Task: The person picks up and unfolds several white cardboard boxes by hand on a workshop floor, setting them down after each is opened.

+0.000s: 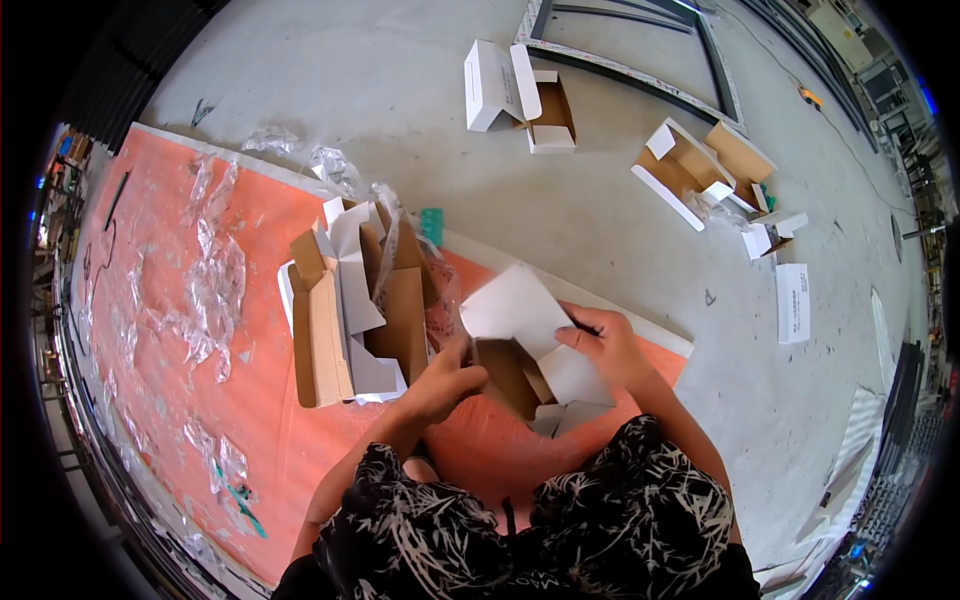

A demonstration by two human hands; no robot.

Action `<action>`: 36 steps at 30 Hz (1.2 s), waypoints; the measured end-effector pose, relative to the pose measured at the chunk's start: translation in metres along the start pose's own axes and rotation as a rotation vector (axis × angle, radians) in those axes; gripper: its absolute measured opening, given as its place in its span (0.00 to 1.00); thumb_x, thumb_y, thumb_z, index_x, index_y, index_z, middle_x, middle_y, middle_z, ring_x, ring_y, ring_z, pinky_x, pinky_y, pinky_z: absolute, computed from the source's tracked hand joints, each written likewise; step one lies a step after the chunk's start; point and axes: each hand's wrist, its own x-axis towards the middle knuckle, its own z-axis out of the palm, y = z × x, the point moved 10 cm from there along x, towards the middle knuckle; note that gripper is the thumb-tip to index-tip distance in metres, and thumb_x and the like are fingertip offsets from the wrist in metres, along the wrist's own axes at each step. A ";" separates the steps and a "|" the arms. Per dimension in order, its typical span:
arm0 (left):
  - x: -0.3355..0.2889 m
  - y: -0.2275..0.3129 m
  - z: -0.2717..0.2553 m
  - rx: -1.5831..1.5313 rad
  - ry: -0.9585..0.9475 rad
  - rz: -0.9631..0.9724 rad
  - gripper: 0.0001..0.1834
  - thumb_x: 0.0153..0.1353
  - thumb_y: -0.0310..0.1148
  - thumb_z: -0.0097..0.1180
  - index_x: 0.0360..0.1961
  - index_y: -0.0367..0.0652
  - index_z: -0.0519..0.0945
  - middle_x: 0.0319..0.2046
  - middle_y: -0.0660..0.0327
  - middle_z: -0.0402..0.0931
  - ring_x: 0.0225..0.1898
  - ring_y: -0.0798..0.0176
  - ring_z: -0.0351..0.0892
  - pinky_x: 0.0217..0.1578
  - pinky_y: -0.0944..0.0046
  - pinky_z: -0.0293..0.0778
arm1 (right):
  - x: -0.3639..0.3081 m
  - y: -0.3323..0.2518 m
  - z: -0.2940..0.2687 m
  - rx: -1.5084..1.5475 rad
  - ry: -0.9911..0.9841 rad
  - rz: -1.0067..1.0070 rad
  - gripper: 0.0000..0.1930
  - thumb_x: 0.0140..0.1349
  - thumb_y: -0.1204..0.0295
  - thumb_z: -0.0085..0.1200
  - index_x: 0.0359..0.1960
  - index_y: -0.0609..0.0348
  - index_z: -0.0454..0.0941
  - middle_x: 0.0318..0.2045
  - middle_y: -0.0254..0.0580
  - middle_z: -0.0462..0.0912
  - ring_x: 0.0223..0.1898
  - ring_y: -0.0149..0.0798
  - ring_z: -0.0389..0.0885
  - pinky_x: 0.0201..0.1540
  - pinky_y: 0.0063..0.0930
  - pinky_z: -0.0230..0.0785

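Between left grip [445, 384] and right grip [606, 343], open white box [528, 368], both clamped on its edges

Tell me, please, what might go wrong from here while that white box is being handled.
The left grip and right grip hold the open white box near its edges, so a cardboard panel might bend or slip free. The heap of opened boxes sits close beside the left grip and could get knocked. Loose clear plastic wrap lies on the orange sheet and might be slippery underfoot.
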 end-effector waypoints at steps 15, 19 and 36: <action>0.020 -0.002 -0.007 0.159 0.250 0.186 0.21 0.54 0.24 0.46 0.52 0.35 0.68 0.39 0.58 0.74 0.43 0.65 0.73 0.43 0.65 0.71 | -0.018 -0.024 0.024 -0.694 0.186 -0.224 0.36 0.54 0.68 0.59 0.62 0.70 0.57 0.56 0.62 0.69 0.55 0.56 0.70 0.55 0.44 0.65; 0.002 0.020 -0.030 0.384 0.453 0.196 0.29 0.53 0.26 0.48 0.59 0.34 0.63 0.44 0.50 0.73 0.47 0.57 0.73 0.48 0.62 0.69 | -0.014 -0.006 -0.016 -0.035 0.052 0.104 0.16 0.58 0.70 0.55 0.44 0.68 0.77 0.29 0.49 0.80 0.31 0.37 0.79 0.37 0.30 0.70; -0.017 0.115 0.019 1.267 0.633 0.946 0.25 0.51 0.24 0.56 0.53 0.40 0.71 0.38 0.50 0.78 0.34 0.46 0.78 0.35 0.55 0.74 | -0.029 -0.054 -0.008 -0.451 0.171 -0.077 0.08 0.60 0.69 0.53 0.30 0.62 0.73 0.15 0.46 0.67 0.16 0.43 0.64 0.21 0.35 0.56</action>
